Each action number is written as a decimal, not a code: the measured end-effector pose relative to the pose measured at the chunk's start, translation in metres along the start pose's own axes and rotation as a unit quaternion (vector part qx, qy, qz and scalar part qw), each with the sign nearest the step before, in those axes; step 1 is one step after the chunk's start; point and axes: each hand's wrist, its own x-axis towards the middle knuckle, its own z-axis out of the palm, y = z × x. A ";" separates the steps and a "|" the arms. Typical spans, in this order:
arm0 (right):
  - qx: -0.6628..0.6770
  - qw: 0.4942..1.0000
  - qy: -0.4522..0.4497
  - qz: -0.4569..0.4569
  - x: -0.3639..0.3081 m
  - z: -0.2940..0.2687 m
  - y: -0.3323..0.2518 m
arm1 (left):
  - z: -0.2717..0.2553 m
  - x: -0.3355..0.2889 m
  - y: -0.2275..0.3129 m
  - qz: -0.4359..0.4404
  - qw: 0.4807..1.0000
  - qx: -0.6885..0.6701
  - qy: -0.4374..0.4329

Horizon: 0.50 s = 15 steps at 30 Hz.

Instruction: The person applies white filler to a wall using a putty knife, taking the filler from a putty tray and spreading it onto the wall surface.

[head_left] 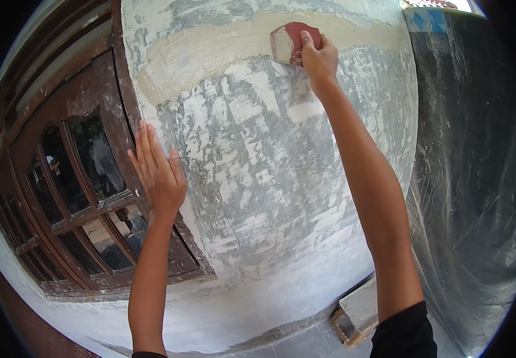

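My right hand [320, 56] is closed around a reddish-brown putty scraper [298, 40], a flat blade smeared with pale filler. Its face lies against the wall [252, 161], on a wide band of wet beige filler [210, 53] that runs across the upper part. Below that band the wall is grey with patchy white smears. My left hand [161, 170] is lower and to the left, fingers stretched out and palm toward the wall, beside the window frame. Nothing is held in it.
A brown wooden window [106, 209] with dark glass panes fills the left side, its frame specked with white. Dusty clear plastic sheeting [472, 149] covers a dark upright surface on the right. Down on the grey tiled floor [299, 343], a pale block-like object [356, 313] lies near the wall's foot.
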 end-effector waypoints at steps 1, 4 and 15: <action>0.025 0.997 0.068 0.030 0.024 -0.032 0.025 | 0.003 0.003 0.006 0.002 1.000 -0.010 0.005; -0.018 0.953 0.291 0.080 0.036 -0.080 0.047 | 0.004 0.006 0.007 0.002 1.000 -0.014 0.010; -0.001 0.958 -0.090 -0.274 -0.067 0.082 -0.052 | 0.000 0.002 0.007 0.001 1.000 0.015 -0.006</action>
